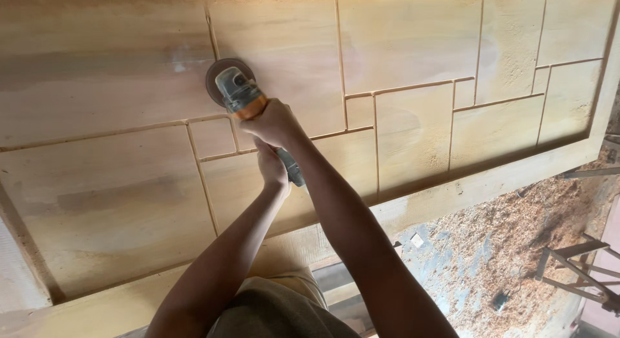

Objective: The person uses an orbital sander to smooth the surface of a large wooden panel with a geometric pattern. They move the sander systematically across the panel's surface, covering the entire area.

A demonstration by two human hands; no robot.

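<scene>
- The right hand (274, 123) is clenched around the front of an angle grinder (248, 105), just behind its head, fingers wrapped over the orange collar.
- The left hand (271, 167) grips the rear of the tool's grey body, fingers closed around it, directly below the right hand and touching it.
- The grinder's round sanding disc (216, 76) lies flat against the wood, near a vertical groove in the upper middle of the panel.
- Under the disc is a large pale wooden door panel (413, 47), lying flat, its face cut with narrow grooves into rectangles of differing sizes.
- A plain raised frame (491, 179) borders the panel along its near edge.
- Both forearms reach up from the lower edge of the view, over the person's olive-coloured clothing (271, 312).
- To the right, the floor (510, 241) is strewn with sawdust and shavings.
- A metal stand (575, 267) sits at the far right, well apart from the hands.
</scene>
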